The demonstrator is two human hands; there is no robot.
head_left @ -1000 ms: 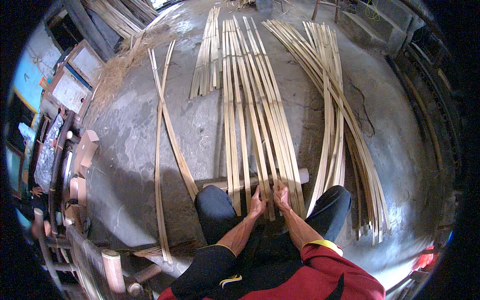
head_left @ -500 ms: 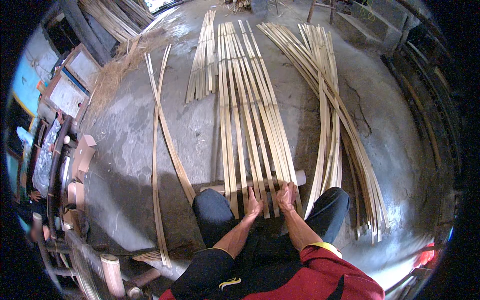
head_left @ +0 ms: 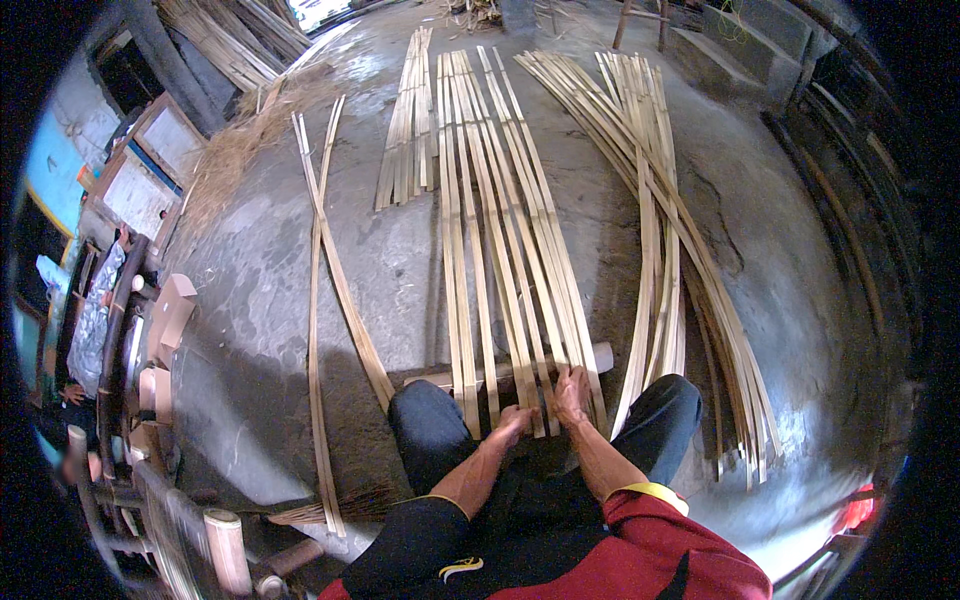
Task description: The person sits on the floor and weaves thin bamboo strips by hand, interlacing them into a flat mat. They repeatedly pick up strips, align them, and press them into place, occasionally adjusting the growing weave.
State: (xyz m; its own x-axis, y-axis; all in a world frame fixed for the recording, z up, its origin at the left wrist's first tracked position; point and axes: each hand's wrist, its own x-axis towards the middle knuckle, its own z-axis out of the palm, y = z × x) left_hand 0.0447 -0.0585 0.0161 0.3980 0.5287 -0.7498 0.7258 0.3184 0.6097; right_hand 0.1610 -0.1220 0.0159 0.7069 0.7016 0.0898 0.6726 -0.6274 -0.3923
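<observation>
Pale strips [head_left: 540,210], lengthwise away from the sitter; left hand [head_left: 516,419] at near ends, right hand [head_left: 571,397] slightly farther up, both curled, grip I cannot tell.

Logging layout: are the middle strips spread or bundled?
Spread: the middle strips lie mostly side by side, floor showing through gaps.

The grey concrete floor [head_left: 245,270] extends across the centre. A blue wall section [head_left: 60,165] stands near 10 o'clock. A bright opening [head_left: 314,10] sits at 11 o'clock, a stepped concrete ledge [head_left: 760,45] between 1 and 2 o'clock
</observation>
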